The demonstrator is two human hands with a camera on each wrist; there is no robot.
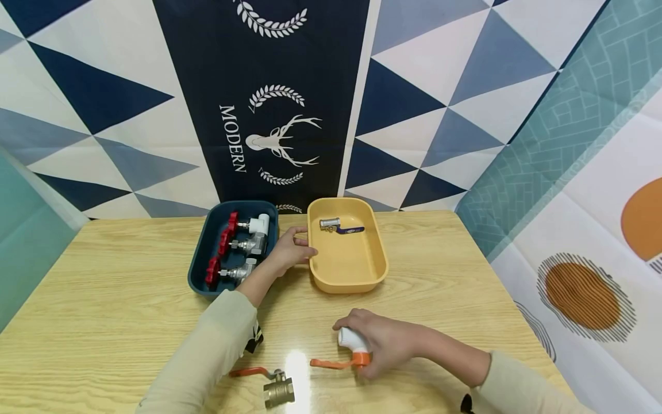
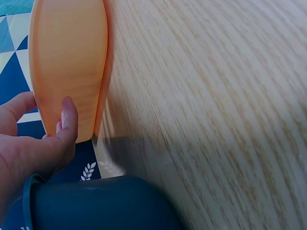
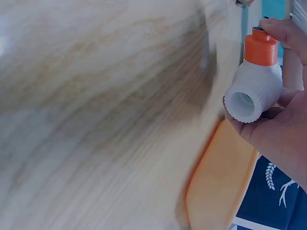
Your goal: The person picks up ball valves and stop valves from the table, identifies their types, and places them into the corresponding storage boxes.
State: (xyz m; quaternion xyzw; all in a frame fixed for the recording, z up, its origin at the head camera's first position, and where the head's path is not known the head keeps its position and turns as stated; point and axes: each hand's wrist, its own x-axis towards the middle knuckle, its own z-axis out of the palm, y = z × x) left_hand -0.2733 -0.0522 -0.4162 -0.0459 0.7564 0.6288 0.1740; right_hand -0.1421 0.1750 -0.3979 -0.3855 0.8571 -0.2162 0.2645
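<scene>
My left hand (image 1: 292, 253) holds the left rim of a yellow plastic bin (image 1: 351, 270), thumb over the edge and fingers against the outer wall (image 2: 72, 57). Inside that bin lies a small metal ball valve with a blue lever (image 1: 341, 226). Above the near right part of the table, my right hand (image 1: 388, 339) grips a white plastic ball valve (image 3: 256, 86) with an orange lever (image 1: 331, 364). One round open end of it shows in the right wrist view. A brass ball valve (image 1: 279, 392) with a red lever lies on the table between my forearms.
Left of the yellow bin stands a dark blue bin (image 1: 196, 276) holding several valves with red handwheels (image 1: 226, 241). Both bins stand at the back of the wooden table (image 1: 119, 287), near a patterned cloth wall (image 1: 414, 115). My left forearm passes over the blue bin's near right corner.
</scene>
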